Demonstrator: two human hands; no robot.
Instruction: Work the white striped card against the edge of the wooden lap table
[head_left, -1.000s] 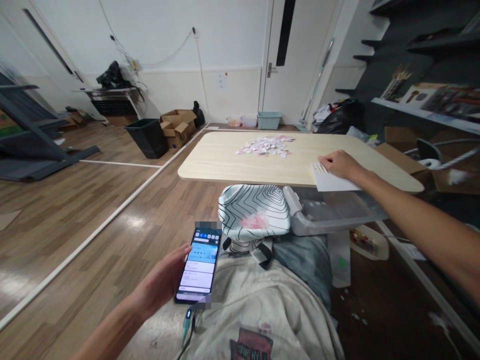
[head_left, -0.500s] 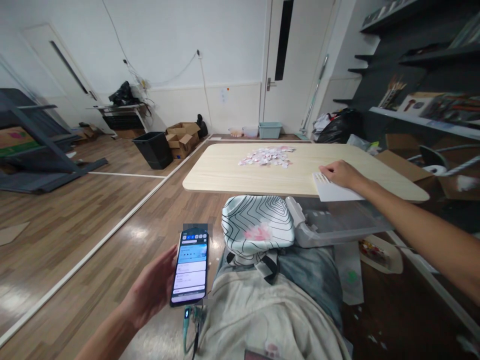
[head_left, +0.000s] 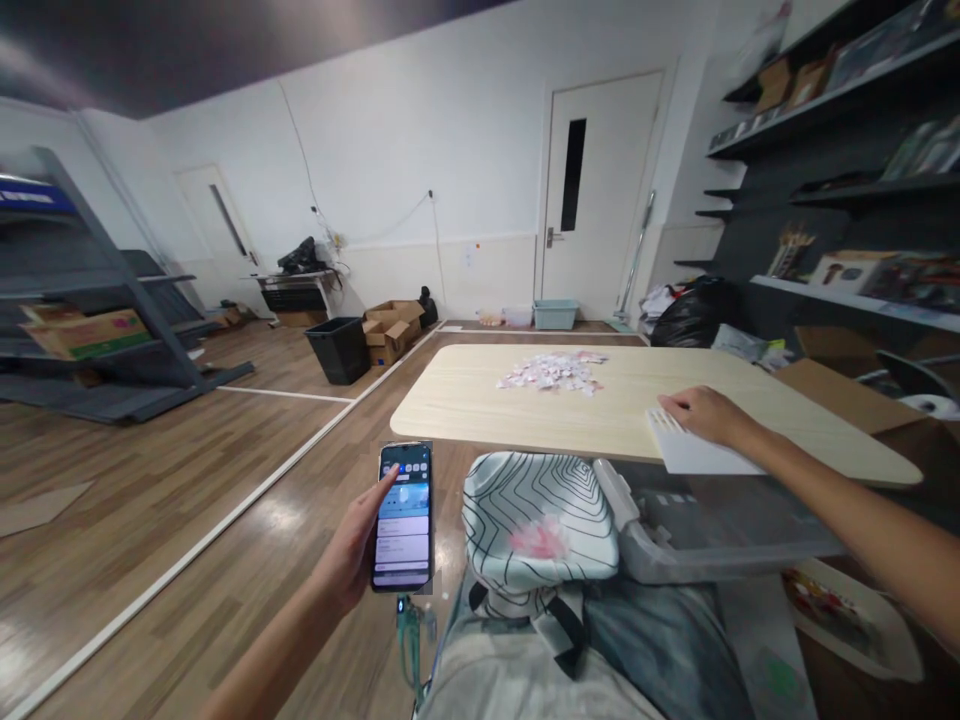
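My left hand (head_left: 352,550) is closed around a smartphone (head_left: 403,515) with its screen lit, held over the floor beside my knee; a cable hangs from the phone's bottom end. My right hand (head_left: 701,415) rests on a white sheet of paper (head_left: 694,455) at the near edge of the light wooden table (head_left: 525,410), fingers curled over it. A pile of small pink and white pieces (head_left: 551,371) lies further back on the table. A black-and-white patterned bag (head_left: 536,520) with pink pieces sits on my lap.
A clear plastic bin (head_left: 705,530) sits under the table's near edge. A black bin (head_left: 339,350) and cardboard boxes (head_left: 390,325) stand on the wooden floor at the back. Dark shelves (head_left: 840,170) line the right wall; metal racks (head_left: 97,320) stand left.
The camera has tilted upward, showing more wall and ceiling. My left hand has lifted the phone higher. My right hand stays on the paper.
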